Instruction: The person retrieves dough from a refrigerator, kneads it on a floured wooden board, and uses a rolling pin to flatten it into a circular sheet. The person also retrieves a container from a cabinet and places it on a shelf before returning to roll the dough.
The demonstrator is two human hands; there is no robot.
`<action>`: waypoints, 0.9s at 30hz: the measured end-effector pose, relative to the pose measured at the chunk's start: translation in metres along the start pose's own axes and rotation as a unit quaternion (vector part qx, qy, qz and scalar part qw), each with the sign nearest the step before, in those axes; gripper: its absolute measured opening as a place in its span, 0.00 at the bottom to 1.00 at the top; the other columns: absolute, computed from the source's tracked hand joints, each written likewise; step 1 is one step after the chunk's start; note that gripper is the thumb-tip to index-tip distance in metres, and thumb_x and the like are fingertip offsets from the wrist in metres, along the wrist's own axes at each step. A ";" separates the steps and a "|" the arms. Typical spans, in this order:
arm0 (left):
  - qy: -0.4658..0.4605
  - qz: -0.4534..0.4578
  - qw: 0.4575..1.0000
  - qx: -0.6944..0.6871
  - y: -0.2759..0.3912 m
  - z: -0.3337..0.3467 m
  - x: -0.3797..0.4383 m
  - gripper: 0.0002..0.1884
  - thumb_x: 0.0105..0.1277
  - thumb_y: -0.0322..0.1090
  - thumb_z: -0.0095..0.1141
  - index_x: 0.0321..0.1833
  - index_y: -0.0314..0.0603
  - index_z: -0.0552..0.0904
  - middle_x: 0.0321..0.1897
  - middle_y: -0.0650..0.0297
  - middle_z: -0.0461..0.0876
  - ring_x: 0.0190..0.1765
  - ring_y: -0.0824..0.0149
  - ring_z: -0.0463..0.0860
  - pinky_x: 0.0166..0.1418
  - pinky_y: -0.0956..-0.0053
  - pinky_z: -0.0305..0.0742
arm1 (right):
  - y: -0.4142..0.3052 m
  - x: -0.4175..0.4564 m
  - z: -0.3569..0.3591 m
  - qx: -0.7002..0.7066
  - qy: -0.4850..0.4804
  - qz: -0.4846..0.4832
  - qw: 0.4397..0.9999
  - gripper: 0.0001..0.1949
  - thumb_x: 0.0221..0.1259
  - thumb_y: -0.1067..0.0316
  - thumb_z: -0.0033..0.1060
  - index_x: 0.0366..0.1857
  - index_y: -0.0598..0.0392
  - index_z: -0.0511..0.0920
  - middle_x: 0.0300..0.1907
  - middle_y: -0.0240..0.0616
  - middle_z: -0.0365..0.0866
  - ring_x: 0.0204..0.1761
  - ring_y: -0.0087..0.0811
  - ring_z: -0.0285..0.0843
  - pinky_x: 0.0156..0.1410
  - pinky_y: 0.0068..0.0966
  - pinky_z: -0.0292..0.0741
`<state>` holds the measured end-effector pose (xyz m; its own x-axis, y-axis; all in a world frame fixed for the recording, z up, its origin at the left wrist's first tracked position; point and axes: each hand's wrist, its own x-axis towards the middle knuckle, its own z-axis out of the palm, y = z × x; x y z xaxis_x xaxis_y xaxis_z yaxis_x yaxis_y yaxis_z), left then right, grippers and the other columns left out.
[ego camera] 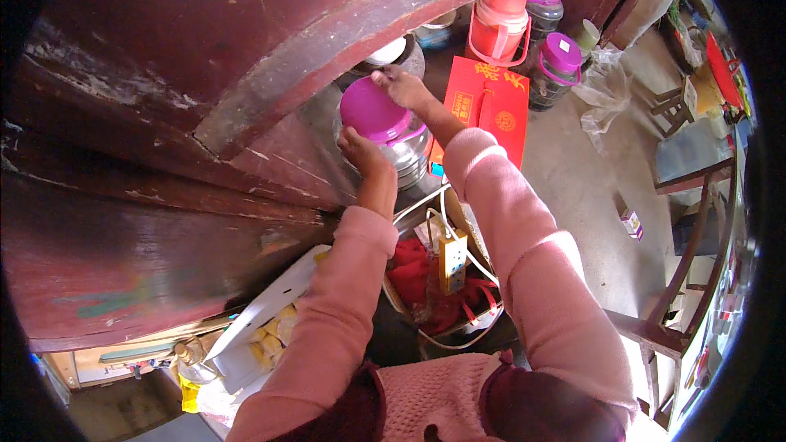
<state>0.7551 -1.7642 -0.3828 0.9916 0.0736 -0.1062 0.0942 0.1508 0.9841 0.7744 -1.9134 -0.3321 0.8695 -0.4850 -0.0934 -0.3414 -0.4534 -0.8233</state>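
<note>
Both hands are on the purple screw lid (371,109) of a large clear plastic jar (402,166). My left hand (368,162) grips the lid's near edge, its thumb against the rim. Across the far right side of the lid lies my right hand (402,87), fingers curled over the edge. The lid sits on the jar's mouth, and a purple carrying handle (412,134) hangs at its side. Close to my right forearm stands a red gift box (500,113) with gold lettering.
A dark red wooden cabinet (153,135) overhangs the left side. Beyond stand a red jug (500,24) and another purple-lidded jar (556,64). A yellow power strip (452,263) with a white cable rests over a box of red cloth (408,270). A wooden chair (660,325) is at right.
</note>
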 end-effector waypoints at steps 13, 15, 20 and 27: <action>0.002 -0.172 0.985 -0.026 -0.010 -0.001 -0.006 0.22 0.74 0.44 0.37 0.53 0.28 0.73 0.53 0.43 0.76 0.54 0.51 0.76 0.61 0.60 0.69 | 0.030 0.024 0.011 0.443 0.081 0.045 0.892 0.28 0.73 0.41 0.41 0.61 0.56 0.72 0.49 0.39 0.82 0.50 0.38 0.78 0.59 0.31 0.73; 0.019 -0.094 0.995 0.024 -0.005 -0.001 -0.008 0.20 0.75 0.42 0.37 0.52 0.28 0.73 0.53 0.44 0.76 0.53 0.53 0.77 0.61 0.60 0.69 | 0.029 0.025 0.008 0.171 0.065 0.004 0.983 0.30 0.71 0.38 0.41 0.61 0.55 0.72 0.50 0.50 0.83 0.54 0.49 0.80 0.60 0.39 0.74; 0.020 0.029 0.999 0.025 0.004 0.007 0.018 0.15 0.74 0.37 0.41 0.52 0.32 0.73 0.51 0.49 0.76 0.52 0.57 0.77 0.60 0.61 0.71 | 0.015 -0.001 0.011 -0.036 0.083 0.005 0.996 0.35 0.65 0.34 0.48 0.59 0.58 0.74 0.51 0.56 0.82 0.56 0.52 0.79 0.62 0.43 0.74; 0.010 -0.078 0.973 -0.216 0.033 0.004 0.007 0.17 0.71 0.40 0.50 0.56 0.35 0.71 0.52 0.53 0.76 0.54 0.63 0.77 0.60 0.67 0.72 | -0.010 0.018 -0.014 0.187 0.040 -0.084 0.978 0.24 0.61 0.48 0.66 0.50 0.59 0.83 0.45 0.46 0.87 0.46 0.35 0.84 0.54 0.32 0.77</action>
<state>0.7657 -1.7627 -0.3503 0.9657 0.0345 -0.2573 0.1942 0.5615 0.8044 0.7885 -1.9275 -0.3177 0.8665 -0.4904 0.0932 -0.0283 -0.2347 -0.9716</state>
